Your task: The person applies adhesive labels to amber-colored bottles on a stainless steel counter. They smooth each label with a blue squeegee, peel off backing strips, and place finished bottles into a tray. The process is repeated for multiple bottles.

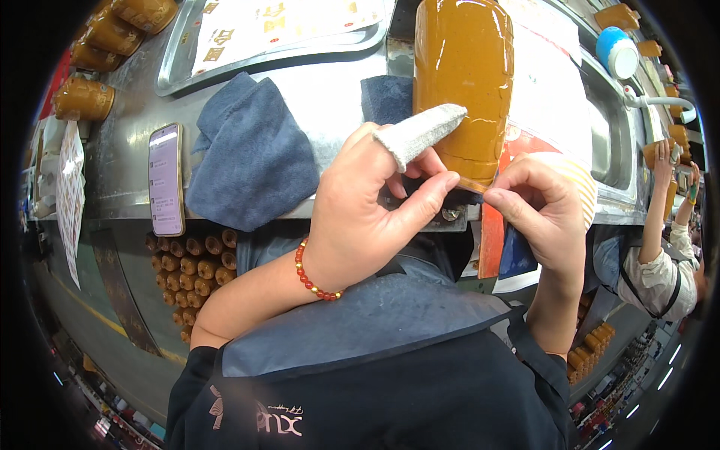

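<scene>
I'm pinching strip (472, 185) with left hand (367, 206) and right hand (549, 214), fingers clamped at either end, apparently holding it taut; jar (461, 67) resting on table (335, 105), near end seemingly facing hands for easy reach.

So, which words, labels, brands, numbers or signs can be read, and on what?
Black top: pink lettering, not copied.
White sheet: gold characters, not copied.
Phone screen: text, too small.
Small brown jars: lettering, too blurred.
Hanging sheet: print, too blurred.
Large brown jar: none visible.
</scene>
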The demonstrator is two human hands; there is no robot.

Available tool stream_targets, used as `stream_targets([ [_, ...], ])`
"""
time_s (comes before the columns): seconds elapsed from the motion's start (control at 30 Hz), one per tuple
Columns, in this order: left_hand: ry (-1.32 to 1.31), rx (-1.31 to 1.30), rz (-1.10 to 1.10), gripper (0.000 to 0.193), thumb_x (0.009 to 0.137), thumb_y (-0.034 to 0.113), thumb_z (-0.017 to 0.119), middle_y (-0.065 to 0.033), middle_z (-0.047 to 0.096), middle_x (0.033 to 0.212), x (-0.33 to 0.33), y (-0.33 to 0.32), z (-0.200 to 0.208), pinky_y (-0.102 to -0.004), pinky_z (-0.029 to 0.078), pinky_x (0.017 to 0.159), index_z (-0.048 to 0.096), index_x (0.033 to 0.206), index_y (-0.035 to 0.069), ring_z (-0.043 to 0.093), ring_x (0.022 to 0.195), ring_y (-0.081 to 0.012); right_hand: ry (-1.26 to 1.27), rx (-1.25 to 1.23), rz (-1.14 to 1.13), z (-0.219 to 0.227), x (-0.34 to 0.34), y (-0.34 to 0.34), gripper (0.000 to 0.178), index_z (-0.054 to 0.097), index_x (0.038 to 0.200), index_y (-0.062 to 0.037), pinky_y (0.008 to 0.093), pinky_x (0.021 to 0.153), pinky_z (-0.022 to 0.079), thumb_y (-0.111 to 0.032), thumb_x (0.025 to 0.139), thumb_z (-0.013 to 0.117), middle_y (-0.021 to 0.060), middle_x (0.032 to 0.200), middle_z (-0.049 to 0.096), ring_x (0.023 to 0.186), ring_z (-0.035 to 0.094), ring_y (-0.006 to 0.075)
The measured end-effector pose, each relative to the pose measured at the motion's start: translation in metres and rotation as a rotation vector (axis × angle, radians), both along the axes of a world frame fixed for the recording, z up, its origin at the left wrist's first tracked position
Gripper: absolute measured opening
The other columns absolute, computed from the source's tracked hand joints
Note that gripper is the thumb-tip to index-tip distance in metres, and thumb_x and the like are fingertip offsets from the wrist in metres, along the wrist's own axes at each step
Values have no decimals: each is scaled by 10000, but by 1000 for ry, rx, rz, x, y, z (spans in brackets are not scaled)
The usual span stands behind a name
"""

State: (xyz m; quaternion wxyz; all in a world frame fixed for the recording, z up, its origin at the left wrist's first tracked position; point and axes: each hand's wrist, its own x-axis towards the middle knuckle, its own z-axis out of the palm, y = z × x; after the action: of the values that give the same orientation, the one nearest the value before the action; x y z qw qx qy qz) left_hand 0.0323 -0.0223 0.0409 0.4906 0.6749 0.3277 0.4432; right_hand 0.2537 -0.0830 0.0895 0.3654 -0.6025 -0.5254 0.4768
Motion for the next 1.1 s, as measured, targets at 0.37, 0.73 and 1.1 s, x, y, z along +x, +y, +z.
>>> stream_targets([
  [0.37, 10, -13, 30, 535, 852, 47, 765, 0, 657, 889, 2, -5, -7, -280, 462, 673, 626, 1368, 50, 516, 817, -162, -48, 28, 3, 0, 2, 3, 119, 661, 891, -22, 163, 584, 410, -61, 933, 765, -55, 760, 610, 667, 547, -1],
  [0.73, 4, -78, -18, 622, 876, 18, 749, 9, 632, 924, 2, -5, -7, -227, 476, 738, 522, 1454, 10, 568, 835, -80, 17, 17, -27, -5, 3, 5, 140, 646, 864, -33, 172, 588, 395, -52, 928, 769, -62, 759, 590, 674, 528, -1],
  [1.1, -30, -103, -15, 603, 876, 48, 747, -2, 639, 928, 3, -5, -10, -253, 478, 744, 531, 1437, 6, 561, 840, -107, 17, 1, -12, -6, 5, 7, 147, 641, 857, -33, 179, 605, 388, -53, 927, 769, -64, 765, 577, 683, 505, 5],
])
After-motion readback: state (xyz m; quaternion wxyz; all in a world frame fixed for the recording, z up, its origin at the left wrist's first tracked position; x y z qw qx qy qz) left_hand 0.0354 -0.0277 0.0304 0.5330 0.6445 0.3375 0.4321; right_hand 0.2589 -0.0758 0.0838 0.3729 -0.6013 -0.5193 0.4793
